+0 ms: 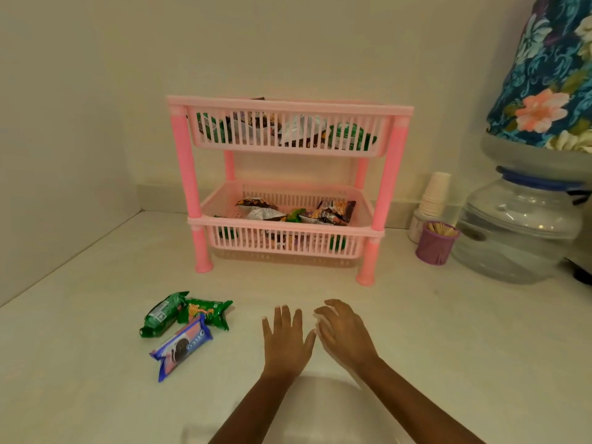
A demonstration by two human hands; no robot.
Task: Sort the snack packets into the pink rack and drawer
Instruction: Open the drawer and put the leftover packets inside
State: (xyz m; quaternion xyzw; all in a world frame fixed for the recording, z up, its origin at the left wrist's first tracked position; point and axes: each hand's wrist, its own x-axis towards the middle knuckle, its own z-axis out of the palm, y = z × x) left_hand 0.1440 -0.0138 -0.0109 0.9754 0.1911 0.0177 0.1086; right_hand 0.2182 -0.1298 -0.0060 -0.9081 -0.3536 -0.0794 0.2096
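A pink two-tier rack [384, 187] stands against the wall, with several snack packets in its upper basket [288, 145] and lower basket [282, 248]. Three packets lie on the counter at the front left: two green biscuit packets [160, 315] [206, 312] and a blue and pink Oreo packet [181, 346]. My left hand [286, 341] hovers flat with fingers spread, right of the packets. Close beside it, my right hand [344, 333] has its fingers apart and slightly curled. Neither hand holds anything.
A purple cup of toothpicks [435, 243], a stack of paper cups [434, 195] and a clear water jar [515, 232] under a floral cover [551, 75] stand to the right of the rack. Walls close the back and left.
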